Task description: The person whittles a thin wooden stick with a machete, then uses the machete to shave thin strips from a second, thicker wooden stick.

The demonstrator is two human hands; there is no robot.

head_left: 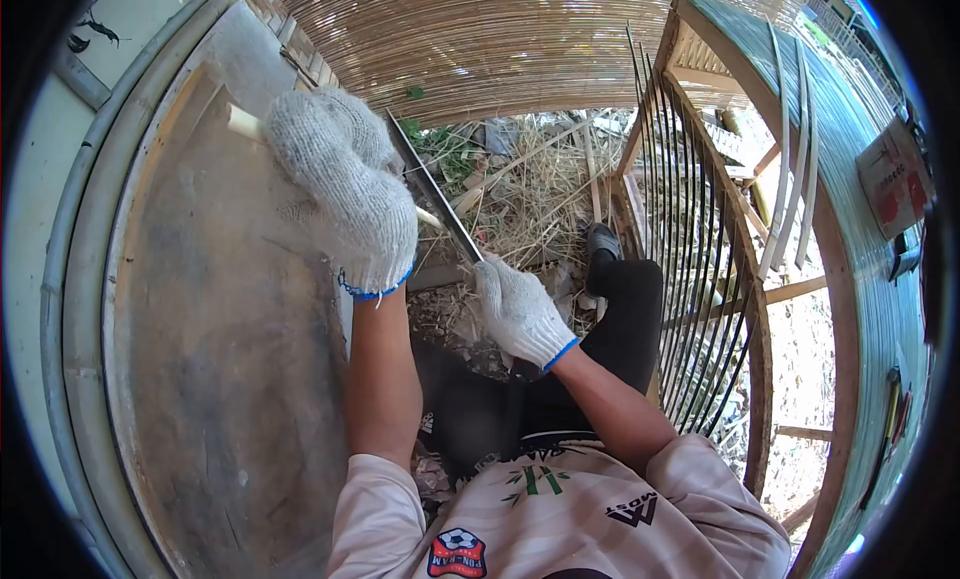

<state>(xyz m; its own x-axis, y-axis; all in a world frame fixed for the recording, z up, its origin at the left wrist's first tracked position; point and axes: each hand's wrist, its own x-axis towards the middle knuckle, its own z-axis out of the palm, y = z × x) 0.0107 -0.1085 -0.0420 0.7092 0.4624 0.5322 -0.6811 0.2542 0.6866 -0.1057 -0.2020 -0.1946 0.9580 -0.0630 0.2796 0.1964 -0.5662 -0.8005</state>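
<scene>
Pale stick (243, 124) juts from both sides of a worker's left hand (338, 169), raised over the edge of a worn, stained board (220, 379). Gloved in blue-cuffed white knit, that hand is clenched around the stick, its forearm reaching nearly straight ahead. The right hand (520, 307), gloved to match, grips a long-bladed knife (435, 191) at its near end, elbow bent and forearm angled inward; the blade slants forward and left, just beside the stick's near end. Whether they touch cannot be told. "MOST" reads upside down on the pale jersey (590, 539), near a green bamboo motif (540, 484) and a football crest (458, 554) whose lettering is unclear. Print on the red-marked box (893, 179) at right is illegible.
</scene>
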